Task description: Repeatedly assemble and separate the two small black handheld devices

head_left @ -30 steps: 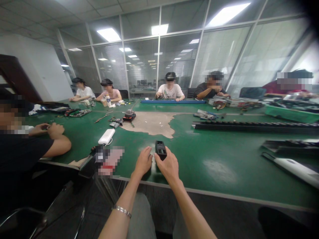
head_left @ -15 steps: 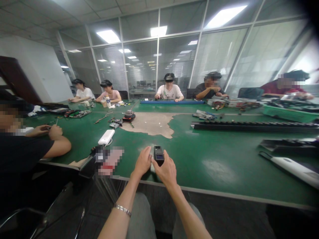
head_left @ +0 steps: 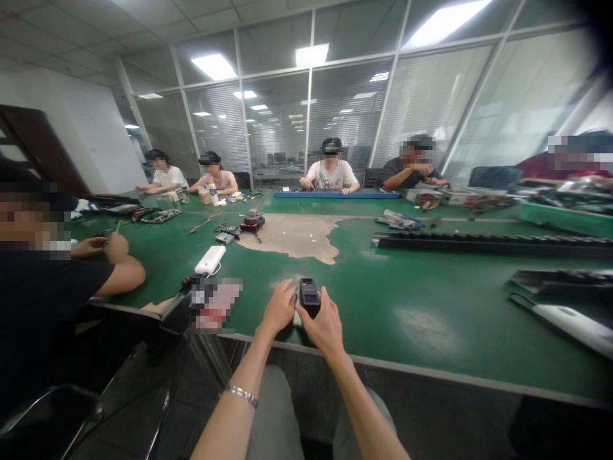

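A small black box-shaped device (head_left: 309,289) with a little dark bluish screen stands at the near side of the green table. My right hand (head_left: 326,321) is closed around it, thumb on the near left side and fingers along the right. Just left of the device is my left hand (head_left: 279,310), its fingers bent and pressed together, fingertips close to the device's left side. Whether they touch it, or hold something small, is hidden. A pale patch or object shows between the hands; I cannot make out which.
The green table (head_left: 364,300) has a torn beige area (head_left: 297,233). To the left lie a white power bank (head_left: 211,260) and a blurred pink-red item (head_left: 218,303). On the right are a long black rail (head_left: 469,243) and a white long-handled item (head_left: 569,322). Several people sit around.
The whole view has shifted slightly, so the scene sits a little further right. Both hands stay at the device, the right one still gripping it.
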Tool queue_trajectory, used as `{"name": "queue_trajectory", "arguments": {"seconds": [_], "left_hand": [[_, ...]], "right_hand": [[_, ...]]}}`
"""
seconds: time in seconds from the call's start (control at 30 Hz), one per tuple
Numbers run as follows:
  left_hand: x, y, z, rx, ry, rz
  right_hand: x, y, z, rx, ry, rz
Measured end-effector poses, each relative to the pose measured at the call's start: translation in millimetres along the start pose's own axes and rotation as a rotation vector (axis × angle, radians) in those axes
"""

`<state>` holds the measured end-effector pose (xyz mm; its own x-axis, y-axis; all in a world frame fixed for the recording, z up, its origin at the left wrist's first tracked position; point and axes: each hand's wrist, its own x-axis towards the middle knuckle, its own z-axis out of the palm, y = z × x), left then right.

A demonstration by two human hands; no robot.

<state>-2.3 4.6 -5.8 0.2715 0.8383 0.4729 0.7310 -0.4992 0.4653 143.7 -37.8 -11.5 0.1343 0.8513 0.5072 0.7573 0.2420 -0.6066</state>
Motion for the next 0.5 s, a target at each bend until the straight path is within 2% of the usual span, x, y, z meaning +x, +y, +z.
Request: {"name": "queue_trajectory", "arguments": {"seconds": [0.3,0.5], "left_hand": [[0,5,-5.1,0.001,-0.029,0.005],[0,0,-0.2,-0.028,0.024,-0.013]], "right_hand": [[1,-6,-6,0.015,-0.004,-0.046],[3,-12,-13,0.081,0.001,-0.055]]}}
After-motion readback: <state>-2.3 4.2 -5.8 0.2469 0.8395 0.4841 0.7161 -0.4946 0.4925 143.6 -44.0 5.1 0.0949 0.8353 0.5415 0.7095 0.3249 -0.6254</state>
